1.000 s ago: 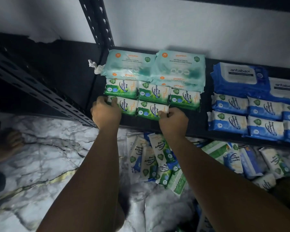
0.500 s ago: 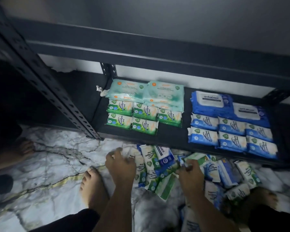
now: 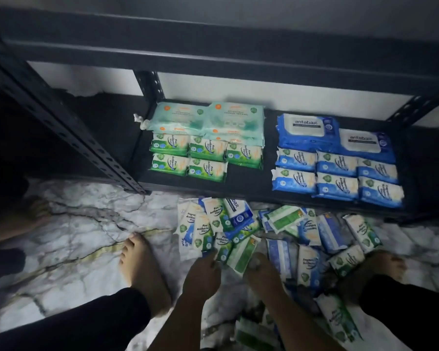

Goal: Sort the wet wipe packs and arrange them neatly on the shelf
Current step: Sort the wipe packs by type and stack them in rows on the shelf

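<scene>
- The loose packs [image 3: 312, 231] lie in a jumbled pile on the floor [image 3: 86, 236], at 5 o'clock from the middle of the view and just in front of the shelf [image 3: 249, 181]. Green and blue wrappers are mixed and overlap.
- The left hand [image 3: 202, 273] reaches into the pile's 7 o'clock edge, its fingertips at a small green pack [image 3: 222, 248]. The picture is too blurred to tell whether its grip is closed on the pack.
- The right hand [image 3: 262, 274] is just beside it at 3 o'clock, against a slanted green-and-white pack [image 3: 242, 257]. I cannot tell the state of its grip either.
- On the shelf's left half, five green packs [image 3: 205, 158] lie flat, three in the back row and two in front, with their edges touching.
- Behind them, at 12 o'clock, two stacks of large pale teal packs [image 3: 208, 117] sit side by side.
- On the shelf's right half, six small blue packs [image 3: 337, 176] form two rows of three. Two large blue packs [image 3: 308, 129] lie behind them.
- A crumpled white scrap [image 3: 140, 120] sits at 9 o'clock from the teal packs.
- A bare left foot [image 3: 142, 269] stands on the floor at 9 o'clock from the hands. A right foot [image 3: 376, 271] stands at 3 o'clock, touching the pile.
- A black slotted post [image 3: 69, 130] slants across the left of the view.
</scene>
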`<action>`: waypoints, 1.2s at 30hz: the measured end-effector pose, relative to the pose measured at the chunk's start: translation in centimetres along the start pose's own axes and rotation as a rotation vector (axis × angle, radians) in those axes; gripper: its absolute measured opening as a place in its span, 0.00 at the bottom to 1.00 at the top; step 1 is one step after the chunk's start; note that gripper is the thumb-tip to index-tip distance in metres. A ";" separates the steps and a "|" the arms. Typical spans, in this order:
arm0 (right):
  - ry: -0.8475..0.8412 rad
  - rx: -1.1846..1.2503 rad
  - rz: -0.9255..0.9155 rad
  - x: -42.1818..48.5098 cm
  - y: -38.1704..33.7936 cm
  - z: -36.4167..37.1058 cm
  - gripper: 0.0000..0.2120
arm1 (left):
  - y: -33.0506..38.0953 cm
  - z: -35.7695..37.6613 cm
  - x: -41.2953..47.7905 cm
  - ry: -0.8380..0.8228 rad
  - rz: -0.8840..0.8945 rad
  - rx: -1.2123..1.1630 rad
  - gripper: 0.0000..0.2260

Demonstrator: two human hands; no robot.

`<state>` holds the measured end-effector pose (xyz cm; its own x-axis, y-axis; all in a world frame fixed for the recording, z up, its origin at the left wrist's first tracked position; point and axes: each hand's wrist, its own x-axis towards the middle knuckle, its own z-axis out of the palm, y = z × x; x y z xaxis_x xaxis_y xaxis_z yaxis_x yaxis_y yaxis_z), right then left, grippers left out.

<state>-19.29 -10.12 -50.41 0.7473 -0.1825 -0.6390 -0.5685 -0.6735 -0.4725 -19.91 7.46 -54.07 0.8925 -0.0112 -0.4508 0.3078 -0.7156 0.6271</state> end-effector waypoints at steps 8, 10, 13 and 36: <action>-0.005 -0.584 -0.229 2.8 0.9 1.8 0.28 | 2.3 2.0 1.7 0.012 -0.182 0.440 0.35; -0.003 -0.564 -0.208 3.3 2.1 1.4 0.21 | 2.6 2.7 1.7 0.039 -0.212 0.402 0.37; 0.004 -0.529 -0.213 3.6 3.4 1.2 0.15 | 3.2 3.3 1.9 0.076 -0.259 0.339 0.38; -0.043 0.529 0.214 -0.8 0.6 -5.8 0.37 | 2.2 -1.3 -2.5 -0.035 -0.058 0.437 0.27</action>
<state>-18.19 -14.55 -46.64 0.5879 -0.2386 -0.7729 -0.8089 -0.1726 -0.5620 -20.97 6.83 -50.70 0.8641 0.0194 -0.5030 0.1818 -0.9438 0.2760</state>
